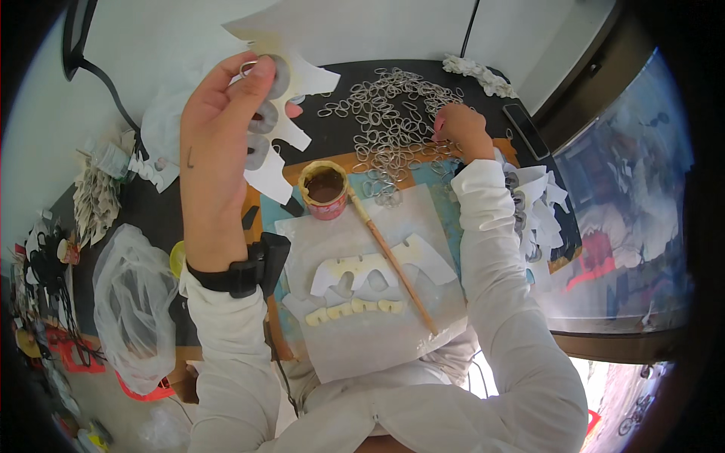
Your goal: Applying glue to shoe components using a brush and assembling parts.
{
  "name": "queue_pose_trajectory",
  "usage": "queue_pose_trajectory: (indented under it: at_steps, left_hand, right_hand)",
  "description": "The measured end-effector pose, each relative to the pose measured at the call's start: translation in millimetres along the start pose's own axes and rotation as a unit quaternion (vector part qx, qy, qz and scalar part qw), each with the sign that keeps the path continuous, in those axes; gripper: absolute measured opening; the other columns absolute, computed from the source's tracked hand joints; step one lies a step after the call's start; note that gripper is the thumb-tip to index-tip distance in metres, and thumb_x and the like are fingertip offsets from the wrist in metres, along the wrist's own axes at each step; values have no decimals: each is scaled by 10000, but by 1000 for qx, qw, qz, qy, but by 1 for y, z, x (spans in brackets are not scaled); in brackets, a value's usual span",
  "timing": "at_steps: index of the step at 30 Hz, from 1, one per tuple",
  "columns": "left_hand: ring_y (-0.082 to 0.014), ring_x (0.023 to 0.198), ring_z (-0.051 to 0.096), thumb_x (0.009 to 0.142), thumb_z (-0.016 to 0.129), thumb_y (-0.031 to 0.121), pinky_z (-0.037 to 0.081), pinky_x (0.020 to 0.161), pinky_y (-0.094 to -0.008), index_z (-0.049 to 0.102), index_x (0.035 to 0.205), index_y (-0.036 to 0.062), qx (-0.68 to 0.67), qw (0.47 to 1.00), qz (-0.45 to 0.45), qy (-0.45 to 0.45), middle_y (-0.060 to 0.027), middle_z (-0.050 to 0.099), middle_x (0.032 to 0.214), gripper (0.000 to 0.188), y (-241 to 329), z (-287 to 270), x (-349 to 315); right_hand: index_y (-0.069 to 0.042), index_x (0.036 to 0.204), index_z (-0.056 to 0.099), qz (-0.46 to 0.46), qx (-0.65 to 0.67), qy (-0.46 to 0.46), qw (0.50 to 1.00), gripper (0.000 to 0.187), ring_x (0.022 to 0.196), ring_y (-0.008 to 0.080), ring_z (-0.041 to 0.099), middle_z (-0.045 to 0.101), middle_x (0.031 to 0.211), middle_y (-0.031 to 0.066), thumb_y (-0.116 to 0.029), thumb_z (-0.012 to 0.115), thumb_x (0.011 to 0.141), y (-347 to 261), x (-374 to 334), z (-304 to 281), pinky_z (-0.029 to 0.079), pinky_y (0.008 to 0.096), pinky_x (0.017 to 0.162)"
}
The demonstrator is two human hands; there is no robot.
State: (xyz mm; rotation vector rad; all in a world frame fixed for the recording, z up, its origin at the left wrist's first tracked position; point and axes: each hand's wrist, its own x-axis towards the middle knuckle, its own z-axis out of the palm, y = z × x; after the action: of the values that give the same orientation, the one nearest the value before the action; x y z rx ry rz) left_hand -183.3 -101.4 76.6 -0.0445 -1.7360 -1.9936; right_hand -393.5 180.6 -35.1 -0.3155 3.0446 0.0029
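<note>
Raised at the upper left, my left hand (215,113) is closed on a white cut-out piece (306,75) with rounded grey tabs. A metal ring (246,68) shows at its thumb. My right hand (464,130) reaches to the right edge of a spread of oval metal rings (381,113); its fingers are curled together, and what they pinch is hidden. Between my arms stands an open pot (325,210) of brown stuff. Beside it, a long wooden stick (389,255) lies across another white cut-out piece (429,263), above a row of cream-coloured tabs (355,306).
Under the pieces lies a whitish sheet (362,351) reaching over my lap. White pieces with grey tabs (532,200) are heaped beside my right forearm. A phone (525,130) and a white glove (477,74) lie at the back right. A clear plastic bag (132,302) is at the left.
</note>
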Motion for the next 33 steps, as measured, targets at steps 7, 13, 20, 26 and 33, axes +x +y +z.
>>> queue_pose_trajectory:
  at_steps: [7, 13, 20, 26, 33]
  left_hand:
    - [-111, 702, 658, 900, 718, 241, 391, 522, -190, 616, 1108, -3, 25, 999, -29, 0, -45, 698, 804, 336, 0, 7, -2]
    - [-71, 659, 573, 897, 702, 183, 411, 606, -219, 660, 1020, -5, 109, 991, -28, -66, -28, 710, 839, 228, -15, 2, -2]
    - [-70, 668, 530, 880, 691, 155, 401, 638, -226, 629, 916, -14, 270, 957, 41, -96, -28, 662, 760, 183, -16, 16, -15]
    - [-226, 704, 576, 840, 684, 145, 465, 698, -319, 661, 920, 0, 389, 897, 163, -131, -114, 660, 753, 167, -23, 25, -19]
    - [-265, 741, 536, 830, 676, 151, 439, 700, -366, 670, 887, 36, 411, 881, 187, -139, -93, 609, 705, 129, -23, 25, -21]
  right_hand:
    - [-147, 796, 715, -39, -10, 169, 985, 138, 869, 282, 690, 719, 856, 60, -226, 786, 709, 5, 6, 0, 536, 380, 746]
    - [-54, 946, 724, -125, 336, 291, 887, 165, 758, 233, 682, 707, 827, 96, -153, 702, 815, -30, -80, -96, 522, 347, 697]
    - [-64, 994, 729, -262, 375, 415, 786, 178, 700, 167, 641, 667, 800, 81, -2, 666, 839, -74, -168, -136, 497, 247, 657]
    - [-44, 893, 706, -333, 359, 325, 809, 115, 668, 196, 629, 651, 782, 68, 5, 699, 790, -96, -160, -121, 494, 274, 613]
    - [-47, 895, 701, -409, 254, 340, 808, 111, 698, 251, 643, 658, 825, 73, -33, 708, 785, -96, -143, -111, 506, 307, 600]
